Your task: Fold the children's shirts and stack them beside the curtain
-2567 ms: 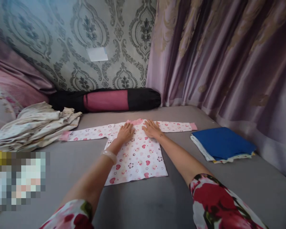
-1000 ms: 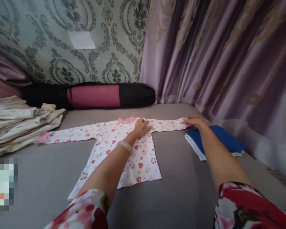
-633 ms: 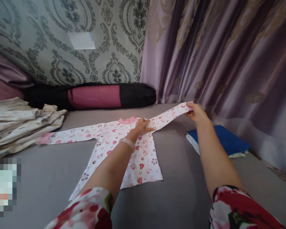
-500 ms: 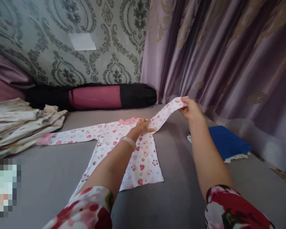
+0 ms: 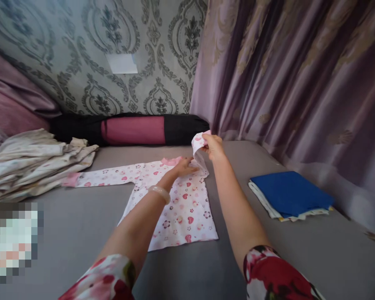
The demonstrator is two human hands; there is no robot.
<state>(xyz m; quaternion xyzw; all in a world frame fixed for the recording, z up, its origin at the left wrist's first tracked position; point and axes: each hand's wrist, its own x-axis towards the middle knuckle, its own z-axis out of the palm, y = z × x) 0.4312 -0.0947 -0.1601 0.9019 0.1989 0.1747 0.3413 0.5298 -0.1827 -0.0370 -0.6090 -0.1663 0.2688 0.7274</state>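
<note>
A white long-sleeved shirt with pink hearts and flowers lies spread on the grey bed surface. Its left sleeve stretches out flat, the pink cuff touching a pile of clothes. My right hand pinches the other sleeve near its pink cuff, holding it raised and bent back toward the shirt's body. My left hand rests on the shirt's shoulder beside the pink collar, fingers spread, a pale bangle on the wrist.
Crumpled pale clothes are heaped at the left. A black and maroon bolster lies along the patterned wall. Folded blue cloth sits on pale fabric at the right, near purple curtains.
My right hand has moved left with the cuff, so the sleeve that was stretched out to the right is now lifted and curled over. My left hand stays at the shoulder.
</note>
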